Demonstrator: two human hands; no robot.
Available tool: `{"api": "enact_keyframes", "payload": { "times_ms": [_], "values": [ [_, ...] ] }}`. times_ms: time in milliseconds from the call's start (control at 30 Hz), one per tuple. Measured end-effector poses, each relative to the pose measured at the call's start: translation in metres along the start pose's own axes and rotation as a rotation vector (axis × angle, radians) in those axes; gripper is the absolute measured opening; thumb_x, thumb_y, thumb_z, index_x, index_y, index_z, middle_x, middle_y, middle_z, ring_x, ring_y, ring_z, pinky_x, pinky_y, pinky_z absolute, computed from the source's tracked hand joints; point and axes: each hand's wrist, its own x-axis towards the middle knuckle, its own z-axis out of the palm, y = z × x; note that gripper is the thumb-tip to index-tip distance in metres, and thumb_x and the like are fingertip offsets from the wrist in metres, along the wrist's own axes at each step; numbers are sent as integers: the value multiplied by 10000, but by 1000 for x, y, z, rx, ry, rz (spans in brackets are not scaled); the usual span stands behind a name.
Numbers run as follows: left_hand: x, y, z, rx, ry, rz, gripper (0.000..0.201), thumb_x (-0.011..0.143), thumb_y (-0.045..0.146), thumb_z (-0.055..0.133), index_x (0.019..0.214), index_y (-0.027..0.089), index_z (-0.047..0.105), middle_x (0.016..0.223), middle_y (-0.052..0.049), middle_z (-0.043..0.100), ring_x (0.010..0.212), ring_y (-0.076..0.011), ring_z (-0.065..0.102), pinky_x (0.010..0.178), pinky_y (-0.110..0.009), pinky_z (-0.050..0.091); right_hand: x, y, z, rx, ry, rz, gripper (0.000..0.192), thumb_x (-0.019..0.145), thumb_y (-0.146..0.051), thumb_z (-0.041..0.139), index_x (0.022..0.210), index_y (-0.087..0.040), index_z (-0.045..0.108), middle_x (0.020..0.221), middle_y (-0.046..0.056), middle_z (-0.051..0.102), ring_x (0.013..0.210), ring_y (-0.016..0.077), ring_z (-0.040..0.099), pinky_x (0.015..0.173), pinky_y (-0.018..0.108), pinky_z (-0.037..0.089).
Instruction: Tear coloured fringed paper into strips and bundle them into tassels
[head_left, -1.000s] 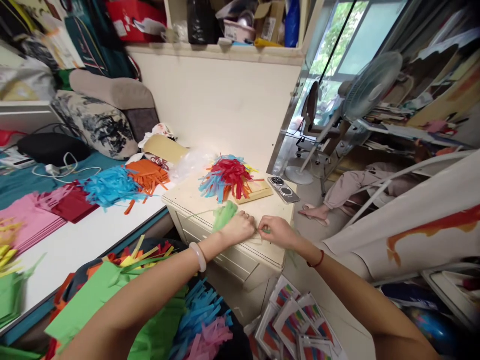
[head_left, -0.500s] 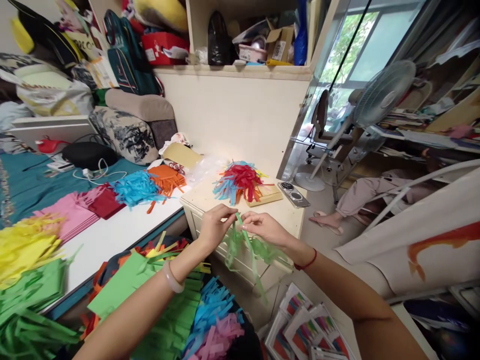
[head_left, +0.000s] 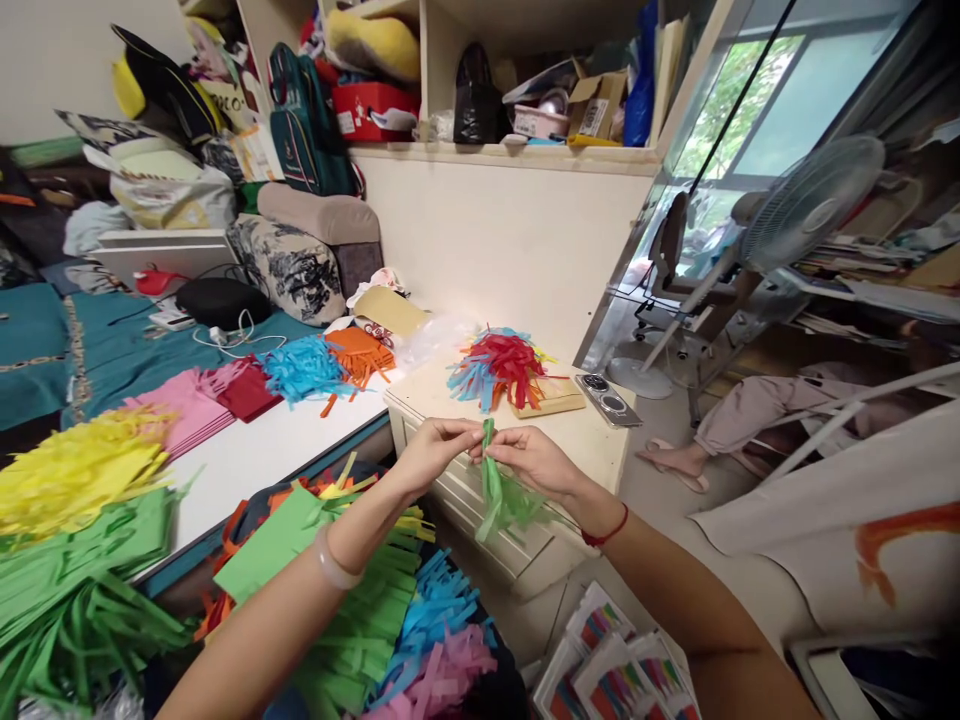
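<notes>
Both hands meet in front of the cream cabinet (head_left: 442, 395), pinching a fringed piece of green tissue paper (head_left: 491, 495) near its top. My left hand (head_left: 441, 450) grips it with thumb and forefinger from the left. From the right, my right hand (head_left: 536, 460) pinches the same piece just below the top, its fingers close to those of the left. Loose green strips hang beneath the fingers, partly blurred. Beyond the hands, a bunch of red, blue and orange tissue strips (head_left: 506, 365) lies on the cabinet. Under my left forearm are fringed green sheets (head_left: 360, 590).
Left, a white ledge (head_left: 262, 450) bears yellow (head_left: 82, 470), pink, red, blue and orange paper stacks. A phone (head_left: 607, 400) lies on the cabinet's right side. Several printed packets (head_left: 615, 660) sit below. A standing fan (head_left: 814, 205) and a seated person's leg (head_left: 735, 425) are at right.
The green strips between my hands have come together into a narrower hanging bunch, and the fingertips are closer. The camera view has turned slightly left.
</notes>
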Motion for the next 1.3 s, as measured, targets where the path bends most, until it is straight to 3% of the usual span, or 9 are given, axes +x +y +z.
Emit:
{"api": "enact_keyframes", "payload": {
  "times_ms": [167, 400, 567, 633, 867, 1067, 1133, 1200, 1300],
  "values": [
    [3, -1, 5, -44, 88, -45, 268, 628, 364, 765, 578, 122, 663, 517, 5, 565, 493, -92, 476, 529, -227, 398, -2, 1, 1, -33, 21, -12, 279, 631, -402, 790, 696, -154, 681, 718, 32, 705, 750, 165, 659, 841, 329, 479],
    [7, -6, 7, 83, 297, -31, 122, 559, 217, 749, 537, 125, 672, 538, -13, 626, 517, -118, 548, 534, -228, 427, -7, 4, 6, -450, 219, -171, 184, 693, -347, 706, 697, -164, 682, 747, 52, 707, 717, 173, 634, 736, 310, 495],
    [5, -12, 4, -274, 262, -165, 313, 546, 295, 817, 799, 127, 743, 705, -73, 728, 685, -177, 658, 713, -301, 494, -1, 13, 3, -572, 182, -217, 173, 742, -315, 646, 674, -156, 657, 731, 50, 692, 707, 173, 626, 724, 302, 481],
    [1, -17, 2, -393, 280, -185, 351, 526, 302, 840, 810, 120, 741, 721, -91, 735, 711, -188, 671, 763, -328, 494, 3, 16, 3, -634, 180, -255, 179, 749, -310, 642, 661, -155, 656, 709, 37, 681, 686, 162, 607, 710, 290, 467],
    [-20, -27, 0, -524, 300, -120, 449, 620, 349, 797, 1006, 138, 707, 983, -132, 724, 912, -223, 662, 803, -319, 475, 16, 25, 16, -688, 176, -294, 126, 748, -228, 604, 651, -162, 652, 675, 18, 674, 650, 149, 592, 659, 261, 449],
    [-31, -26, 2, -423, 503, 58, 309, 704, 432, 718, 659, 140, 629, 706, -55, 660, 822, -199, 634, 766, -314, 483, 22, 29, 38, -781, 90, -418, 113, 770, -243, 622, 704, -166, 673, 808, 43, 708, 779, 176, 639, 779, 286, 477],
    [-32, -22, -5, -391, 586, 134, 335, 733, 434, 685, 592, 156, 565, 634, -22, 591, 771, -175, 611, 745, -298, 481, 43, 14, 34, -845, -131, -324, 126, 766, -270, 650, 739, -157, 697, 795, 35, 714, 761, 164, 644, 754, 268, 486],
    [-30, -16, -12, -378, 678, 194, 337, 752, 427, 667, 590, 168, 524, 551, 20, 490, 684, -143, 573, 730, -283, 477, 85, -8, 24, -964, -387, -139, 185, 766, -316, 670, 788, -139, 718, 776, 20, 717, 740, 143, 649, 726, 236, 488],
    [-28, -7, -20, -422, 682, 207, 289, 792, 417, 641, 690, 177, 516, 481, 82, 340, 514, -92, 473, 673, -267, 475, 173, -34, 11, -1178, -119, -68, 359, 957, -296, 397, 920, -76, 678, 897, 64, 698, 839, 131, 642, 787, 251, 485]
  ]
}}
